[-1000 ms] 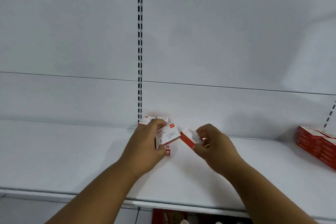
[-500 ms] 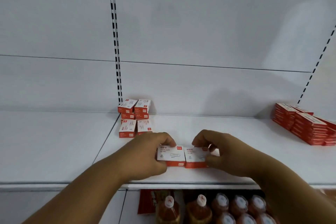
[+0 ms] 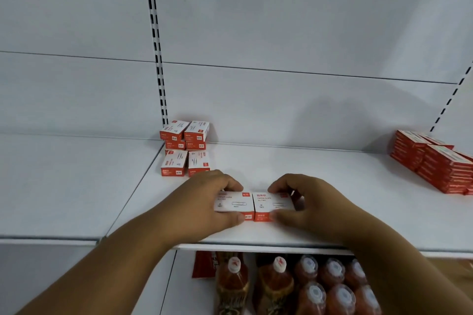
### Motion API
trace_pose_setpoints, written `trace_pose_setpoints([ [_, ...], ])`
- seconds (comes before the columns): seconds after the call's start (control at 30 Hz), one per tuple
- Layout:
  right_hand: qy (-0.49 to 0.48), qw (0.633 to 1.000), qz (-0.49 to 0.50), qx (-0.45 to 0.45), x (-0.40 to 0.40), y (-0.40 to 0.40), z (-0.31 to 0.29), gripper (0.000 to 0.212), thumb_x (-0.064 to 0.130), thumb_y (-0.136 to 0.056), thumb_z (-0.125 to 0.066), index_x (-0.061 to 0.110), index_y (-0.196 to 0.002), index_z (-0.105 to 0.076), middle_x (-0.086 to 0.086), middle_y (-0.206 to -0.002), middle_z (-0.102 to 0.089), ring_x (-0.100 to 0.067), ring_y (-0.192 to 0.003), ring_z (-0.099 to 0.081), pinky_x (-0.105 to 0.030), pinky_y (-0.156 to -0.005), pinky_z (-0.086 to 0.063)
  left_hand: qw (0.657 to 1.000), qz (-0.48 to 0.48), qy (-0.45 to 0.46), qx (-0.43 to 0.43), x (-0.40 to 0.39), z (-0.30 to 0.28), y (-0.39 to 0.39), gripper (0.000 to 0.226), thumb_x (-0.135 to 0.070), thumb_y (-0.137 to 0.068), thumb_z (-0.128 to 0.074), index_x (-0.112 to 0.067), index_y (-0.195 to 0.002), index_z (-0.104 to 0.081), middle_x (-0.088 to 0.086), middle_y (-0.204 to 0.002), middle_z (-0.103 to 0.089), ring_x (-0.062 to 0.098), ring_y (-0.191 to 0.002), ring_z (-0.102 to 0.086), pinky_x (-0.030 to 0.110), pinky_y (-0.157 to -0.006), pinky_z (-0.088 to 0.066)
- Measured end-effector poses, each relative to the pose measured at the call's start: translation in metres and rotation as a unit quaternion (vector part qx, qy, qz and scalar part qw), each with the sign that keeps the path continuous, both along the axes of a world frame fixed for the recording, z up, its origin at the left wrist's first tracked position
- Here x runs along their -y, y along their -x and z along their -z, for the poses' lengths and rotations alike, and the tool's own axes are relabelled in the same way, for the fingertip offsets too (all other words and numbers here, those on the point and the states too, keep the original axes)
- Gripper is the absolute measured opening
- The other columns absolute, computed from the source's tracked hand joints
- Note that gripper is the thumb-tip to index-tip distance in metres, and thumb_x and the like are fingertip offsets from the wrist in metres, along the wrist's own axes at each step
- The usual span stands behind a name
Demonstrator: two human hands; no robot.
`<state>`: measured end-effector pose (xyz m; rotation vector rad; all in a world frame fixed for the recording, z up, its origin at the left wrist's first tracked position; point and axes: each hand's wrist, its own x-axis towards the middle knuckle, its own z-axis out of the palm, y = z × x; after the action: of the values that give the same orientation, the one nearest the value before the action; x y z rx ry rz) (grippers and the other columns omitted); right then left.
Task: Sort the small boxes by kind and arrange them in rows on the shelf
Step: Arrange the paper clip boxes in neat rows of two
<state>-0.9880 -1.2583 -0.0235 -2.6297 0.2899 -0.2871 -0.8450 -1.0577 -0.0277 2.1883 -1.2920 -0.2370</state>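
While the left hand [image 3: 204, 202] grips one box [image 3: 234, 203], the right hand [image 3: 311, 202] grips its neighbour [image 3: 272, 204].

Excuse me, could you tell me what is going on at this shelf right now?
A person is stocking small red-and-white paper clip boxes on a white shelf. The left hand holds one box and the right hand holds another, side by side and touching near the front edge. A small group of matching boxes sits at the back, red stacks stand far right, and bottles fill the shelf below.
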Motion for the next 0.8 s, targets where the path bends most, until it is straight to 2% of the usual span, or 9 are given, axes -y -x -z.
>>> trace_pose_setpoints([
  [0.1,-0.004,1.0,-0.003,0.011,0.0,-0.002,0.003,0.037,0.047,-0.076,-0.076,0.037,-0.109,-0.062,0.021,-0.102,-0.063,0.0,-0.089,-0.059,-0.016,-0.078,-0.05,1.0,0.0,0.004,0.011,0.001,0.003,0.001,0.044,-0.044,-0.081,-0.074,-0.042,-0.121,-0.055,-0.029,-0.112,-0.051,-0.008,-0.107,-0.046,0.011,-0.086,-0.042],
  [0.27,-0.012,0.999,-0.003,0.032,0.001,-0.001,0.008,0.036,0.046,-0.075,-0.077,0.037,-0.106,-0.063,0.022,-0.098,-0.062,0.007,-0.087,-0.057,-0.01,-0.074,-0.047,1.0,-0.016,0.007,0.005,0.0,0.006,0.002,0.042,-0.046,-0.079,-0.075,-0.044,-0.117,-0.057,-0.033,-0.109,-0.051,-0.012,-0.107,-0.045,0.011,-0.083,-0.042],
  [0.37,-0.011,0.999,-0.013,0.04,0.0,-0.001,0.007,0.037,0.045,-0.076,-0.077,0.036,-0.108,-0.062,0.022,-0.099,-0.061,0.005,-0.088,-0.056,-0.014,-0.077,-0.046,1.0,-0.025,0.009,0.008,0.0,0.006,0.004,0.041,-0.045,-0.079,-0.075,-0.044,-0.117,-0.057,-0.032,-0.109,-0.051,-0.013,-0.106,-0.045,0.011,-0.085,-0.042],
  [0.53,-0.004,1.0,-0.01,0.015,-0.002,0.0,0.004,0.036,0.046,-0.078,-0.074,0.037,-0.109,-0.06,0.019,-0.104,-0.061,0.001,-0.09,-0.056,-0.017,-0.08,-0.048,1.0,-0.025,0.009,0.016,0.0,0.005,0.007,0.042,-0.044,-0.081,-0.074,-0.042,-0.118,-0.057,-0.03,-0.11,-0.051,-0.011,-0.106,-0.045,0.009,-0.083,-0.041],
  [0.7,-0.031,0.999,0.01,-0.006,-0.008,-0.006,-0.007,0.031,0.048,-0.08,-0.071,0.035,-0.106,-0.061,0.017,-0.1,-0.062,-0.001,-0.087,-0.057,-0.019,-0.077,-0.048,1.0,-0.008,0.018,-0.012,-0.003,0.003,0.004,0.052,-0.05,-0.08,-0.072,-0.045,-0.126,-0.048,-0.029,-0.117,-0.046,-0.006,-0.109,-0.046,0.017,-0.092,-0.044],
  [0.8,-0.025,0.999,0.03,0.028,-0.021,-0.023,-0.017,0.024,0.047,-0.086,-0.064,0.034,-0.107,-0.061,0.017,-0.098,-0.063,0.0,-0.09,-0.057,-0.019,-0.078,-0.047,0.998,-0.024,0.039,-0.039,-0.009,-0.004,-0.006,0.042,-0.05,-0.085,-0.066,-0.045,-0.123,-0.048,-0.028,-0.111,-0.049,-0.007,-0.1,-0.05,0.015,-0.08,-0.044],
])
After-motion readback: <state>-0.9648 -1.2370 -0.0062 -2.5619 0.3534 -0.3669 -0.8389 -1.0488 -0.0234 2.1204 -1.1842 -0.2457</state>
